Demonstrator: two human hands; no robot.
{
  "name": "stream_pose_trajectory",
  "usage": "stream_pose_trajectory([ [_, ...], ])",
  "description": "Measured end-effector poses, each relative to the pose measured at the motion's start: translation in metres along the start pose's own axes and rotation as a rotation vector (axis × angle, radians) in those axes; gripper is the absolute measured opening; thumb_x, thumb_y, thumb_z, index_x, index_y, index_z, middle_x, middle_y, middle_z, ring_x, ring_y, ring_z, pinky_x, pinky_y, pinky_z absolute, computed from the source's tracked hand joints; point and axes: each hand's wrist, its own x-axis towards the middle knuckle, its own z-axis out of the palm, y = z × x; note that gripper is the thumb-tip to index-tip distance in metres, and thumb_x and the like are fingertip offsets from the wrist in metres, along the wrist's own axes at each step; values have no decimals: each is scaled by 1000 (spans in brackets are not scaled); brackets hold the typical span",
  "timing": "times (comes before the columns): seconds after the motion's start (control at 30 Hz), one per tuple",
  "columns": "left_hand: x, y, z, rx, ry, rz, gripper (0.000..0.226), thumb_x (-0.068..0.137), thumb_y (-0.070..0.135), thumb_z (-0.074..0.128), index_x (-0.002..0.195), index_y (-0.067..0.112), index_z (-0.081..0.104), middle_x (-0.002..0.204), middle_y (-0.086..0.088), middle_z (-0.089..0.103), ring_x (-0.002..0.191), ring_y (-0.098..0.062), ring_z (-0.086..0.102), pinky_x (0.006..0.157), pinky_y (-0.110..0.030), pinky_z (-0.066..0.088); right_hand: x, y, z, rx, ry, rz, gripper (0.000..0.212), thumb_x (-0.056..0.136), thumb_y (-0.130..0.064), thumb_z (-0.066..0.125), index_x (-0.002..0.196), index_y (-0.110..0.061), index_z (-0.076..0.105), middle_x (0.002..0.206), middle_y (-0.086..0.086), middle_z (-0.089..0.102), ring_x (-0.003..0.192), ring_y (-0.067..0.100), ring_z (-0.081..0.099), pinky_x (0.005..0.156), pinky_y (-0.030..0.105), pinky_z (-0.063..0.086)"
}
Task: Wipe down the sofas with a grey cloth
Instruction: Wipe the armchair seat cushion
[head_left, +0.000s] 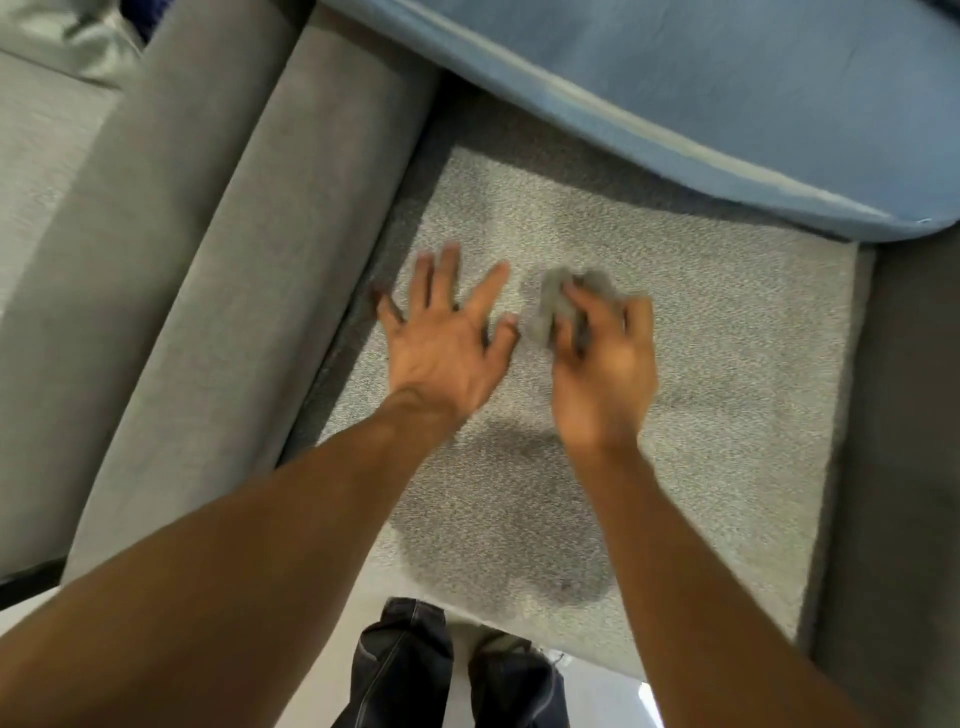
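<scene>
Over the sofa seat (701, 364), right hand (602, 374) grips grey cloth (558, 301).

Nubbly matt fabric seat (701, 364); smooth blue cloth cushion (675, 78)

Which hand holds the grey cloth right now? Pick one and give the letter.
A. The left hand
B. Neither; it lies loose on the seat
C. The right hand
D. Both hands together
C: the right hand is closed around the bunched grey cloth over the light seat cushion, while the left hand is spread open with nothing in it.
</scene>
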Motion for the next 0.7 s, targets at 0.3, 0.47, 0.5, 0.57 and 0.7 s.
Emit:
stream_pose_trajectory([
  [0.3,-10,-29,-7,-168,19,-65,58,104,60,27,159,51,12,172,-2,-2,156,-29,12,120,-45,29,-13,10,11,-150,-254,-77,27,102,-37,51,128,-30,57,122,2,50,69,14,57,63,31,50],
  [0.47,-9,-32,-6,-195,39,-60,58,104,61,28,159,51,13,172,-1,-1,156,-25,11,119,-43,30,5,7,1,-231,-301,-156,30,100,-36,51,124,-26,64,123,3,56,77,27,69,67,32,47],
  [0.5,-9,-32,-5,-203,43,-57,58,104,60,29,159,51,14,171,-1,-1,156,-25,11,119,-43,31,20,4,6,-249,-291,-139,31,100,-37,50,125,-26,64,126,4,55,82,27,68,69,32,45],
  [0.57,-8,-32,-4,-213,52,-53,57,104,60,29,159,50,15,171,-1,0,156,-25,11,119,-43,31,42,-4,17,-230,-250,-60,31,100,-37,51,126,-25,62,128,5,54,89,26,65,71,31,41],
  [0.7,-8,-33,-2,-204,90,-48,58,104,60,31,159,50,17,171,-3,3,155,-27,14,114,-45,39,15,-1,22,-146,-213,-53,26,101,-34,55,122,-23,65,123,4,55,76,19,64,68,36,56],
])
